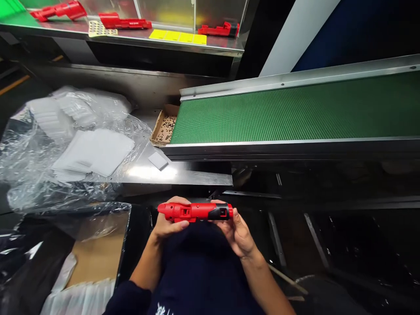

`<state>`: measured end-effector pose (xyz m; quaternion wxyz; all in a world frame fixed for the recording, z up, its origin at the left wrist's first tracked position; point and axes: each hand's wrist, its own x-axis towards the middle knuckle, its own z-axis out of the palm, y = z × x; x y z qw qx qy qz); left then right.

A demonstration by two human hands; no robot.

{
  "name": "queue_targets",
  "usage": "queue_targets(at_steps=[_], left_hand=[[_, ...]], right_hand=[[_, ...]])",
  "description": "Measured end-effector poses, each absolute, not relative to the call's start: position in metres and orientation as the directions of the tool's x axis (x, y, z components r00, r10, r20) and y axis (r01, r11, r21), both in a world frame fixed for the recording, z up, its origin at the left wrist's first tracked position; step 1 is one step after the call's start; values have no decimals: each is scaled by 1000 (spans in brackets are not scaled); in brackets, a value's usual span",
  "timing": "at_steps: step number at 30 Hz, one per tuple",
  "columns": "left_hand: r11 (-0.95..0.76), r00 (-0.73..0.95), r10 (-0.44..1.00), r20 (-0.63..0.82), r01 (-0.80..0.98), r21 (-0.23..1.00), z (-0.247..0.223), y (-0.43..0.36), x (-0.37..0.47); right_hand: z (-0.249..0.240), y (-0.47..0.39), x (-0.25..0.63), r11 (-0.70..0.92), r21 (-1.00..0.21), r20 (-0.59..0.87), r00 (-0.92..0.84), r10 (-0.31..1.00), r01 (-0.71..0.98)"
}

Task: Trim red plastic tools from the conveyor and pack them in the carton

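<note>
A red and black plastic tool housing lies level between my two hands, just in front of my dark blue shirt. My left hand wraps its red, rounded end, thumb along the lower edge and fingers behind. At the black-banded end, my right hand grips with the thumb by the tip and fingers underneath. A small square opening shows in the black part, and a slot in the red part. The fingers behind the housing are partly hidden.
A green conveyor belt runs off to the right, with a cardboard tray of small dark bits at its end. White foam sheets lie in clear plastic at left, above an open box. Red housings sit on the shelf.
</note>
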<state>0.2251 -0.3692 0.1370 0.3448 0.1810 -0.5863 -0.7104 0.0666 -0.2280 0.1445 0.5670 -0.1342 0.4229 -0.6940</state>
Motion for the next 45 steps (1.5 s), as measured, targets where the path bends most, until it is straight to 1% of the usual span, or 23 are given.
queue_targets(at_steps=[2, 4, 5, 7, 10, 14, 16, 19, 22, 24, 27, 29, 33, 35, 38, 41, 45], left_hand=[[81, -685, -706, 180, 174, 981, 143, -371, 231], [198, -703, -689, 175, 49, 979, 149, -372, 235], [236, -708, -686, 167, 1, 972, 150, -372, 238], [264, -709, -687, 159, -40, 964, 151, -369, 241], [231, -693, -705, 152, -22, 973, 150, -365, 244], [161, -677, -727, 114, -6, 987, 151, -360, 248], [133, -687, -721, 94, -4, 991, 152, -359, 248], [97, -729, -681, 72, 7, 995, 152, -357, 248], [50, -772, -632, 60, 37, 998, 152, -356, 247], [49, -777, -627, 55, 31, 998, 153, -356, 247], [100, -765, -642, 46, -23, 995, 155, -357, 247], [93, -767, -640, 34, -34, 995, 157, -359, 247], [-49, -786, -619, -2, 36, 998, 157, -360, 245], [-80, -794, -607, -8, 51, 996, 157, -360, 244], [-43, -804, -595, 2, 35, 998, 160, -360, 243], [-11, -802, -598, 1, 9, 1000, 163, -361, 241], [30, -830, -557, 35, 22, 999, 166, -362, 239]], right_hand=[[147, -225, 64, -31, -822, -286, -460, -841, 568], [151, -223, 61, -25, -875, -268, -527, -806, 483], [153, -222, 61, -29, -891, -257, -556, -791, 452], [157, -222, 60, -60, -910, -225, -609, -761, 411], [159, -222, 60, -106, -928, -167, -653, -739, 358], [159, -221, 60, -101, -958, -88, -612, -786, 269], [160, -219, 58, -68, -975, -62, -556, -829, 211], [163, -219, 56, 14, -992, -72, -467, -881, 127], [167, -219, 54, 36, -998, -59, -440, -896, 60], [169, -219, 53, 41, -999, -50, -444, -894, 30], [170, -219, 51, 52, -999, -42, -457, -888, -8], [172, -217, 49, 42, -998, -14, -452, -892, -51], [177, -212, 44, 16, -986, 45, -361, -932, -164], [179, -210, 41, -19, -976, 89, -315, -945, -219], [180, -208, 39, -94, -960, 171, -288, -942, -264], [179, -209, 39, -137, -948, 227, -308, -924, -289], [172, -212, 41, -117, -944, 224, -341, -913, -307]])
